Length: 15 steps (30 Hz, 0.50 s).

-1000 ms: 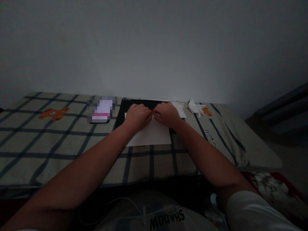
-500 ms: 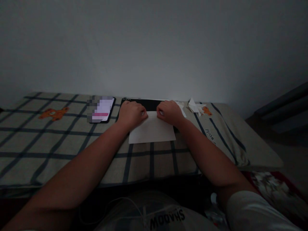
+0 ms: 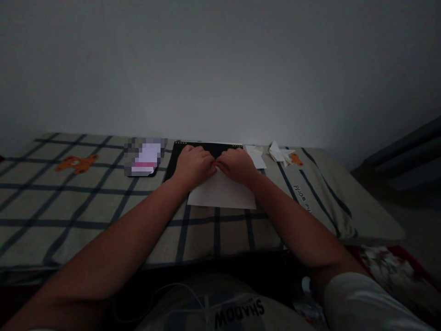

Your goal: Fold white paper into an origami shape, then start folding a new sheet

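From the head camera we judge the folding only begun: our sheet of paper (image 3: 222,193) lies mostly flat, half on the black notebook (image 3: 203,149) and half on the checked bedcover (image 3: 103,202), while finished folded pieces (image 3: 280,152) wait at two o'clock of it. Our left hand (image 3: 193,164) and right hand (image 3: 237,164) meet knuckle to knuckle at the sheet's twelve o'clock edge — fingers curled down, pressing or pinching that edge, we cannot tell which. A phone (image 3: 144,158) sits at ten o'clock.
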### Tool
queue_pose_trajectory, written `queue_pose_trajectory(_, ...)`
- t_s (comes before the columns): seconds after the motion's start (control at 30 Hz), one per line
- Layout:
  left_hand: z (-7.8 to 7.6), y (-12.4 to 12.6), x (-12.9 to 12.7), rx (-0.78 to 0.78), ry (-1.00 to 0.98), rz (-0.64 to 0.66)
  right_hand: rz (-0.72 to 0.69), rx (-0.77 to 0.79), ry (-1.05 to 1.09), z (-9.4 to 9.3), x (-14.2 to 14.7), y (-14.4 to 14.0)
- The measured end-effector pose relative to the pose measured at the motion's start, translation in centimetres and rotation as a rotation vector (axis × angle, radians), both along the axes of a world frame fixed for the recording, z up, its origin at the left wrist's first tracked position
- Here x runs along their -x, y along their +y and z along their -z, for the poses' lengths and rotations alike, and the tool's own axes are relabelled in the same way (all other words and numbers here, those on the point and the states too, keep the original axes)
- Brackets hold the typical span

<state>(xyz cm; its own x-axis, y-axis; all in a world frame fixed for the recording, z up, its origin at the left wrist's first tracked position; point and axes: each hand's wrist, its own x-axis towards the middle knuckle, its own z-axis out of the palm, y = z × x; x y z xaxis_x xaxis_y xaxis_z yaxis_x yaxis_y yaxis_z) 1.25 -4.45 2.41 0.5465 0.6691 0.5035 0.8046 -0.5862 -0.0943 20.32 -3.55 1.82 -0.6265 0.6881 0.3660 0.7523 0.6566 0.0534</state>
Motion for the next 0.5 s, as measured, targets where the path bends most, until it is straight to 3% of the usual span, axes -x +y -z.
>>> queue_pose_trajectory(0.2, -0.2, 0.1, 0.2, 0.006, -0.003, -0.047, 0.016, -0.001, -0.001, -0.2, -0.1, 0.1)
queue_pose_trajectory(0.33, -0.4, 0.8, 1.4, 0.000, -0.038, -0.167, 0.065, 0.000, 0.023, -0.3, -1.4, 0.5)
queue_pose_trajectory(0.5, -0.5, 1.9, 3.1, 0.065, -0.063, -0.184, 0.142, -0.010, 0.098, -0.2, -3.2, 1.3)
